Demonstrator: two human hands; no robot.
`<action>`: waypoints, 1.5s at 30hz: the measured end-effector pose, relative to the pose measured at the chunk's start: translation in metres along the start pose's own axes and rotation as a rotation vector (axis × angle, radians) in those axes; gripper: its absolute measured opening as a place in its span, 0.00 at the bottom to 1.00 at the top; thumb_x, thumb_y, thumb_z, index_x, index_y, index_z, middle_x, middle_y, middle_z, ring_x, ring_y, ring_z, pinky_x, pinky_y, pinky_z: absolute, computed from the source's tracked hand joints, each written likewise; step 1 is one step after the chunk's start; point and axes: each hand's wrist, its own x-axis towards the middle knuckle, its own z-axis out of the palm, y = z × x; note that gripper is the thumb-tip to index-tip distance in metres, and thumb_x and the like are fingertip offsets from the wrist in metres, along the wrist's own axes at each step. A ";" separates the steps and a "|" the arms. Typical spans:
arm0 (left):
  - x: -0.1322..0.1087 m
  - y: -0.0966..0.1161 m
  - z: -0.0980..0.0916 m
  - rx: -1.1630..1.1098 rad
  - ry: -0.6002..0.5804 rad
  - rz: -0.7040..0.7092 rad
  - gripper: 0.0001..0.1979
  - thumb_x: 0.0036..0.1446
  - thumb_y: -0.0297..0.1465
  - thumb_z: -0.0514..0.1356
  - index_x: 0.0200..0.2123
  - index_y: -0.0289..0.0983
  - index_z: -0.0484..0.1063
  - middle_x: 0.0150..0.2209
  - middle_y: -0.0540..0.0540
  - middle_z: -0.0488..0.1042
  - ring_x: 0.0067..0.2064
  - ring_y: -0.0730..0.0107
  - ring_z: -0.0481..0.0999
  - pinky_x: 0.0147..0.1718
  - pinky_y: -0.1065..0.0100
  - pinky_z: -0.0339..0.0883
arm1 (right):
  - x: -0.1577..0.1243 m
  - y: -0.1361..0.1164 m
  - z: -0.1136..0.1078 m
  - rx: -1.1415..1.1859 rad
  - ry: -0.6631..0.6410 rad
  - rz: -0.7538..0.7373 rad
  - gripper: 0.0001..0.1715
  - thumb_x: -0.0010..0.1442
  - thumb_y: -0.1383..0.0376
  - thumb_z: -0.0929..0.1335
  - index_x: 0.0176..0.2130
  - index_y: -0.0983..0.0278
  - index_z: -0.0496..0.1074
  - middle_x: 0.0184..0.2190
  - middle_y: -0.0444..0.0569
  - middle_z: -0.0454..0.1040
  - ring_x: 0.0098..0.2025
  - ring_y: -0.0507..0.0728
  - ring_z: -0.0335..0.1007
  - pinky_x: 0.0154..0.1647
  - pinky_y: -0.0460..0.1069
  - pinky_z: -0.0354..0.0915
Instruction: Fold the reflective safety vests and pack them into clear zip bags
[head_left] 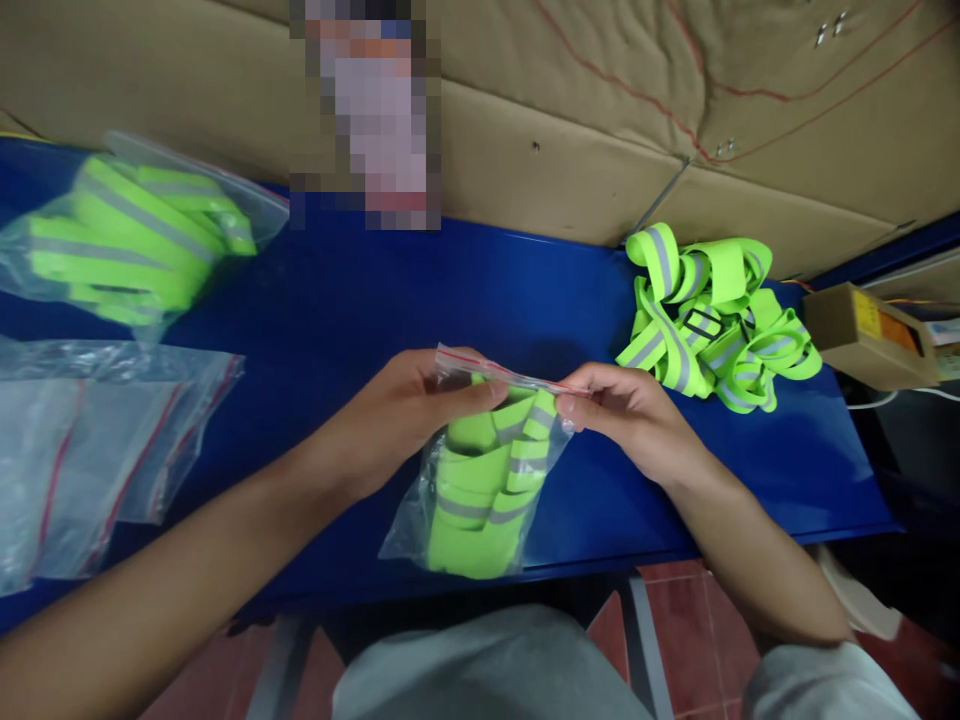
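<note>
I hold a clear zip bag filled with folded neon-green reflective bands over the front edge of the blue table. My left hand grips the left end of the bag's red-lined seal, fingers closed on it. My right hand pinches the seal's right end between thumb and fingers. The bag hangs down toward my lap.
A loose heap of neon-green reflective bands lies at the right. A filled bag of bands sits at the far left, with a pile of empty zip bags below it. A small cardboard box stands beyond the right edge. Cardboard lines the wall behind.
</note>
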 end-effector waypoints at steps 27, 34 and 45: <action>0.001 -0.005 0.005 0.198 0.054 0.053 0.13 0.57 0.44 0.69 0.38 0.41 0.83 0.38 0.48 0.83 0.41 0.64 0.79 0.41 0.68 0.68 | 0.005 0.000 -0.016 -0.083 -0.100 0.071 0.18 0.59 0.53 0.76 0.40 0.65 0.81 0.28 0.46 0.78 0.28 0.50 0.71 0.29 0.46 0.69; 0.004 -0.012 0.001 0.128 0.105 0.097 0.16 0.56 0.45 0.70 0.39 0.39 0.83 0.38 0.46 0.83 0.38 0.64 0.79 0.37 0.68 0.68 | 0.008 0.003 -0.021 -0.141 0.000 0.063 0.20 0.58 0.51 0.77 0.34 0.65 0.77 0.27 0.45 0.77 0.27 0.49 0.71 0.27 0.45 0.69; 0.004 -0.013 0.003 0.169 0.130 0.102 0.15 0.56 0.46 0.69 0.39 0.40 0.84 0.37 0.47 0.83 0.38 0.64 0.79 0.36 0.68 0.67 | 0.005 0.001 -0.018 -0.344 0.005 -0.076 0.17 0.65 0.53 0.72 0.35 0.65 0.75 0.27 0.44 0.73 0.29 0.50 0.66 0.30 0.46 0.62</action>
